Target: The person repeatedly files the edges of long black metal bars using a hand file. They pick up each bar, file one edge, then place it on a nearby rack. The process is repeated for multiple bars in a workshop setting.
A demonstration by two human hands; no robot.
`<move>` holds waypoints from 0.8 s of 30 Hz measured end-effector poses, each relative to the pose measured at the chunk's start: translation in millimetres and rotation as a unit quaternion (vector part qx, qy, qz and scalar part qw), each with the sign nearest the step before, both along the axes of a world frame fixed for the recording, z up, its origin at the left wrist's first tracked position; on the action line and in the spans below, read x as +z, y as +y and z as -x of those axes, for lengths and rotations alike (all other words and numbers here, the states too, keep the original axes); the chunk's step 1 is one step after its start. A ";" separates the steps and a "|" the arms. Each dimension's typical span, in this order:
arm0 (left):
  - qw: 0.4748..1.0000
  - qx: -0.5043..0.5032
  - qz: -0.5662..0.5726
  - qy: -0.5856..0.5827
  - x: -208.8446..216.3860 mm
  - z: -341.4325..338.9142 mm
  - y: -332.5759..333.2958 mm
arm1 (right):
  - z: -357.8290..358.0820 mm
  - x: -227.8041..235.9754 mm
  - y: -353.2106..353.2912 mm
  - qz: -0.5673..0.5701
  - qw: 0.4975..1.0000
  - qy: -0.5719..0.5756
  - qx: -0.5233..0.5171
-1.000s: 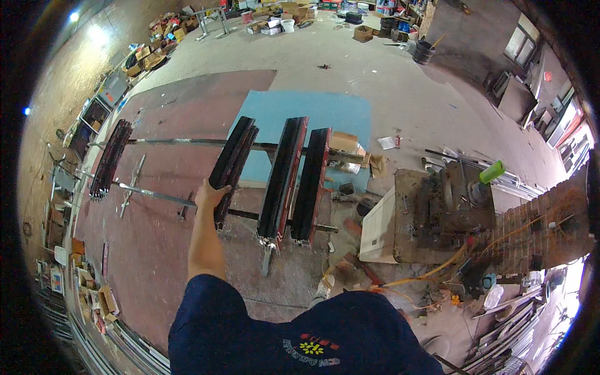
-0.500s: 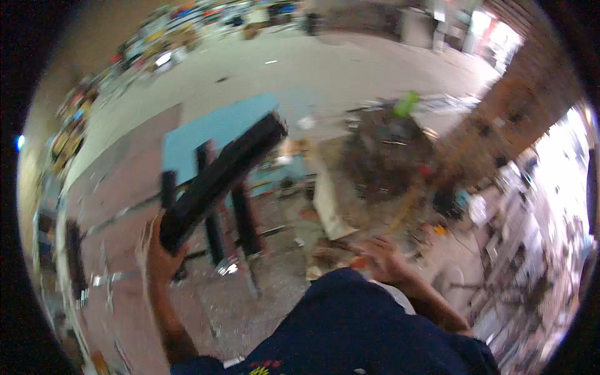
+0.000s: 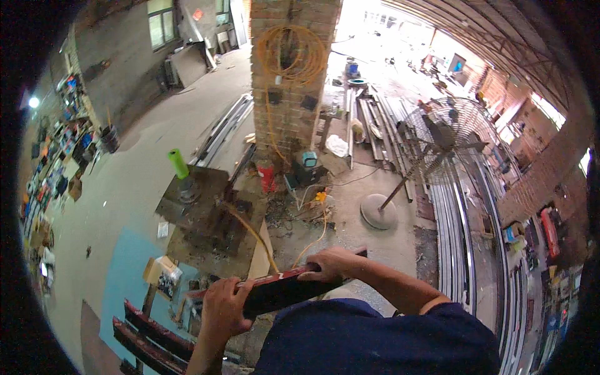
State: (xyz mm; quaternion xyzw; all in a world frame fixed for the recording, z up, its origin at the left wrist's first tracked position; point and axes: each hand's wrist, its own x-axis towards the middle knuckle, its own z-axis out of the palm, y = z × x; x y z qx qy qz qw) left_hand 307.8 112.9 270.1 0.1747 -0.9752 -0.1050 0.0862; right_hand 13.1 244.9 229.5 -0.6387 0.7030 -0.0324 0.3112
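Head view. Profile, long, dark, reddish-edged (image 3: 275, 294): held before the body, on the wearer's side of the bench's (image 3: 194, 245) near edge. Left hand (image 3: 226, 307): fingers curled over the bar, toward one end. Right hand (image 3: 330, 264): fingers closed on it, toward the other. Handling, as judged: grips well apart, bar level, ends clear of the bench corner. Similar profiles (image 3: 150, 327): lower left, by the blue sheet's (image 3: 128, 256) near edge. Brands, labels, writing: none legible.
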 end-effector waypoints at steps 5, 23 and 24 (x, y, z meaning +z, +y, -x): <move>0.989 -0.138 0.015 0.046 -8.5 104.7 7.0 | 72.8 -72.8 85.3 0.064 0.988 -0.050 -0.128; 0.835 0.286 -0.403 -0.243 -310.6 36.9 88.6 | 314.4 -395.1 352.1 -0.399 0.773 0.068 -0.489; 0.821 0.303 -0.421 -0.239 -310.6 32.6 99.3 | 326.9 -402.3 355.4 -0.411 0.793 0.059 -0.445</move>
